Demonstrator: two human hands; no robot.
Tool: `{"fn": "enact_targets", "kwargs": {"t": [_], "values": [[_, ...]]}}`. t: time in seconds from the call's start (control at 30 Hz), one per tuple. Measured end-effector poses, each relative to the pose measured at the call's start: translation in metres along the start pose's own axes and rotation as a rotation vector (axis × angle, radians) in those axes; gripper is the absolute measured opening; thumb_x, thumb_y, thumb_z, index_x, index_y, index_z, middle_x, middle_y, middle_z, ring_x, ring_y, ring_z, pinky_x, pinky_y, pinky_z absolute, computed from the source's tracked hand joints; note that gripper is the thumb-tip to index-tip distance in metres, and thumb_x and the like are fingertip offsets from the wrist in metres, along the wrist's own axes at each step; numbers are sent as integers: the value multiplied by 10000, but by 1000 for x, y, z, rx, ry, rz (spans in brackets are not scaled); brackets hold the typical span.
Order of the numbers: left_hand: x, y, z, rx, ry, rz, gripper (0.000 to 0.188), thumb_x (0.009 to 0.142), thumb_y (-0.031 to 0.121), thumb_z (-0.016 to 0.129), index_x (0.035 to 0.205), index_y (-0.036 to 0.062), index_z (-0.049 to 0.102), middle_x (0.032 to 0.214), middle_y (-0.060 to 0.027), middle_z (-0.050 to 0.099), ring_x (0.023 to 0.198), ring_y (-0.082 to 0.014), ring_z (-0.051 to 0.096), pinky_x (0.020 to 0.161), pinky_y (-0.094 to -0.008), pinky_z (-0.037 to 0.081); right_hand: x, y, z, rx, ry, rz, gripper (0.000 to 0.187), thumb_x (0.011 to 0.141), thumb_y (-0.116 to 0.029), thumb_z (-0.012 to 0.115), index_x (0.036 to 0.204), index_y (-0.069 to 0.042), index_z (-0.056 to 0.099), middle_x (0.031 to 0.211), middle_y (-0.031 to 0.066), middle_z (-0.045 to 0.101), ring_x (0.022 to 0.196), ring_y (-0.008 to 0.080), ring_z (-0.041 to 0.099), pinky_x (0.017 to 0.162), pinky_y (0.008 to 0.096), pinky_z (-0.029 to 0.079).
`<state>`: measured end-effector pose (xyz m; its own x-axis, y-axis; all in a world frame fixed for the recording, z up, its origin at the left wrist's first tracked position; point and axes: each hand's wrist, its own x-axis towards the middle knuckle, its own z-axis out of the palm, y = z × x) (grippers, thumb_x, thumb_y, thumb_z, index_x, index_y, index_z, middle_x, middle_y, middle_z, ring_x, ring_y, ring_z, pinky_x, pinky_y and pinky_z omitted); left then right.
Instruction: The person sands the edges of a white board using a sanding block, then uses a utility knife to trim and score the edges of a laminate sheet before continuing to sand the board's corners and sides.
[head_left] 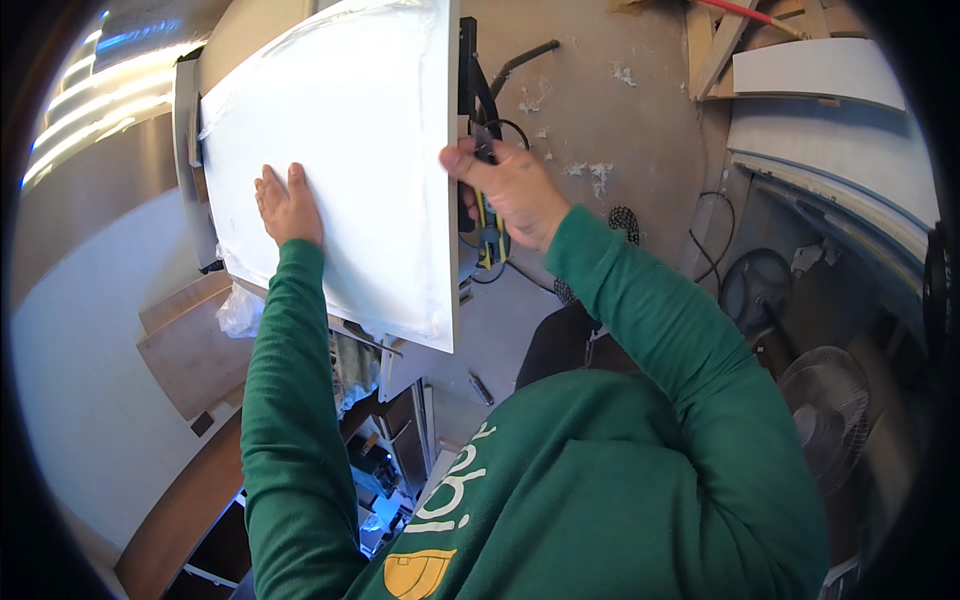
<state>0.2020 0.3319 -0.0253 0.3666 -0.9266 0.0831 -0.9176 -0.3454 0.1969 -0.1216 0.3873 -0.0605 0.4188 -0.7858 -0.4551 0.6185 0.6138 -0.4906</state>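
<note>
A large white panel [370, 190] lies in front of me, with clear plastic film wrinkled along its edges. My left hand [290, 208] rests flat on its face, fingers stretched out and holding nothing. At the panel's right edge, my right hand [510, 190] is closed around a yellow and black tool that looks like a utility knife [489, 235]. Its yellow end sticks out below the fingers, and a dark end shows above them. The thumb reaches to the panel edge. The palm hides the middle of the tool, and I cannot tell whether its tip touches the film.
Scraps of white film [600, 178] litter the brown floor at right. Clear plastic [240, 312] hangs by the panel's lower left corner. A fan [825, 405] stands at the lower right, near white boards [815, 75] on a rack. A small dark tool [481, 388] lies on the floor.
</note>
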Motion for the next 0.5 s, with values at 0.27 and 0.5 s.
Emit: {"fn": "enact_targets", "kwargs": {"t": [0.27, 0.5], "values": [[4, -4, -2, -39, -5, 22, 813, 1014, 583, 457, 1580, 13, 331, 1650, -241, 273, 1557, -350, 192, 1264, -434, 147, 1, 21, -6, 113, -92, 106, 400, 882, -492, 793, 1020, -135, 677, 910, -25, 633, 773, 106, 570, 659, 296, 478], [-4, -6, -4, -60, -9, 24, 791, 1024, 557, 458, 1570, -5, 342, 1644, -245, 284, 1555, -342, 200, 1266, -421, 142, -9, 32, -12, 149, -76, 180, 433, 860, -435, 831, 1077, -108, 647, 949, 14, 662, 760, 121, 564, 636, 295, 471]]}}
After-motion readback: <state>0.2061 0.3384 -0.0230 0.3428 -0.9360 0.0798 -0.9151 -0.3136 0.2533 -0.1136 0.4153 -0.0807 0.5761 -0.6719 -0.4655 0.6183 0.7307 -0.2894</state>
